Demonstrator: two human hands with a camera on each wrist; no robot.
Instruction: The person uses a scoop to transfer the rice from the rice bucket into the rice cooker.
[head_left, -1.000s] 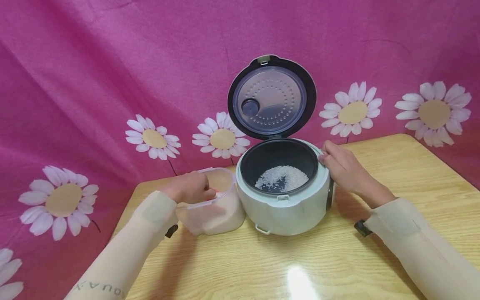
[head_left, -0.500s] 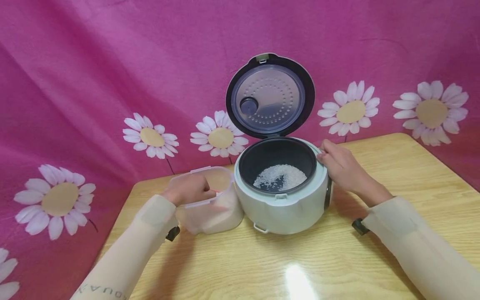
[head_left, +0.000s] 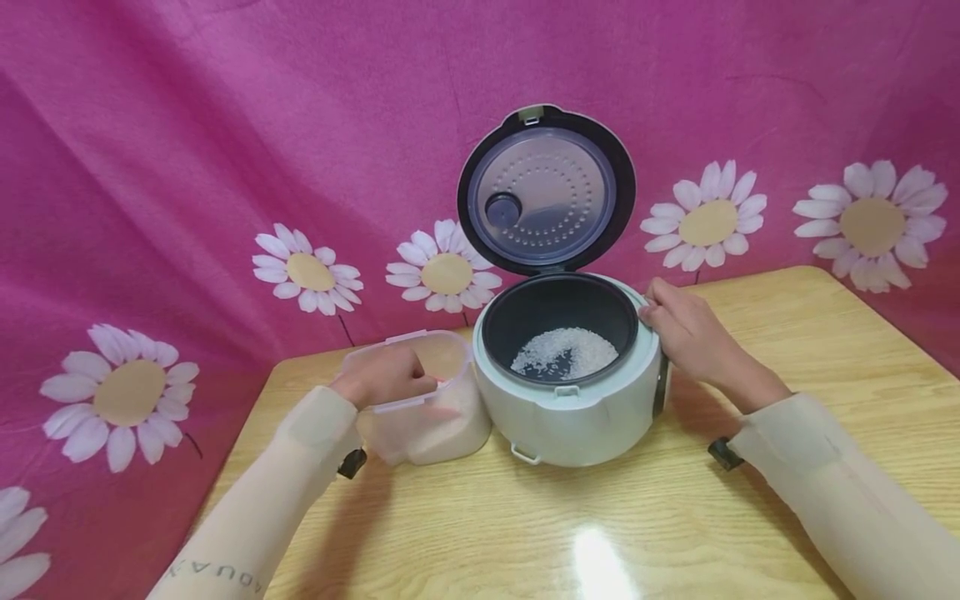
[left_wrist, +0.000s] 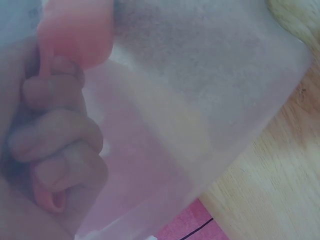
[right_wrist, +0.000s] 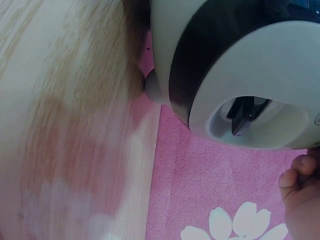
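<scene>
My left hand (head_left: 386, 375) is inside a translucent plastic container (head_left: 450, 437) at the left of the cooker. In the left wrist view, through the cloudy wall, its fingers curl round the handle of a pink scoop (left_wrist: 77, 35). Pale rice (left_wrist: 200, 65) lies beyond the scoop. A white rice cooker (head_left: 570, 433) stands upright beside the container, its lid (head_left: 551, 196) raised. White rice (head_left: 570, 350) partly covers the bottom of its dark inner pot (head_left: 525, 308). My right hand (head_left: 690, 333) grips the cooker's right rim; the thumb is on top, and some fingers are hidden.
Both things stand on a wooden table (head_left: 465, 533) with a bright glare spot near its front. Right behind hangs a pink cloth (head_left: 337, 125) with large daisies. A recessed socket (right_wrist: 245, 115) shows on the cooker's side.
My left hand has sunk slightly lower into the container. The right hand stays on the cooker's rim, and the view shifts a little.
</scene>
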